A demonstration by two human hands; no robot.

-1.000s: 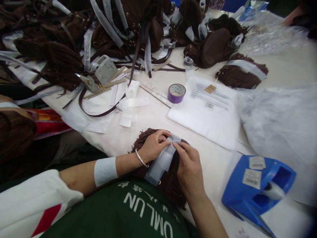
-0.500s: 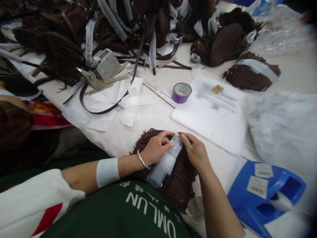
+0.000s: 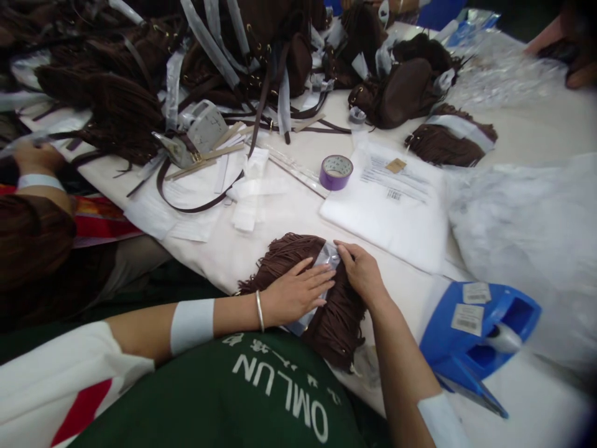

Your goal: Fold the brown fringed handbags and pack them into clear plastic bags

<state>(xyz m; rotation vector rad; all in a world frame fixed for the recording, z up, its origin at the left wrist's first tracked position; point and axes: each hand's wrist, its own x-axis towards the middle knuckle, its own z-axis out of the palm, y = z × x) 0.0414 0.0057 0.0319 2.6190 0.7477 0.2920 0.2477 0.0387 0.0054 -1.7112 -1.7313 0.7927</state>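
Note:
A dark brown fringed bag (image 3: pixel 338 323) lies at the table's near edge, with a translucent wrap strip (image 3: pixel 328 255) across its middle. My left hand (image 3: pixel 298 292) rests flat over the strip and fringe, fingers stretched out to the right. At the strip's far end, my right hand (image 3: pixel 358 267) has thumb and forefinger pressed together at the edge of the wrap. Its other fingers are curled and partly hidden.
A purple tape roll (image 3: pixel 336 173) stands beyond the bag, beside a white packet (image 3: pixel 396 205). On the right is a blue tape dispenser (image 3: pixel 471 336). Brown bags (image 3: pixel 405 93) and straps fill the far side. Another person's hand (image 3: pixel 37 158) is at left.
My left hand has gone from pinching near the strip's far end to lying flat over it. My right hand remains at that end. Another person's hand has come into view at left.

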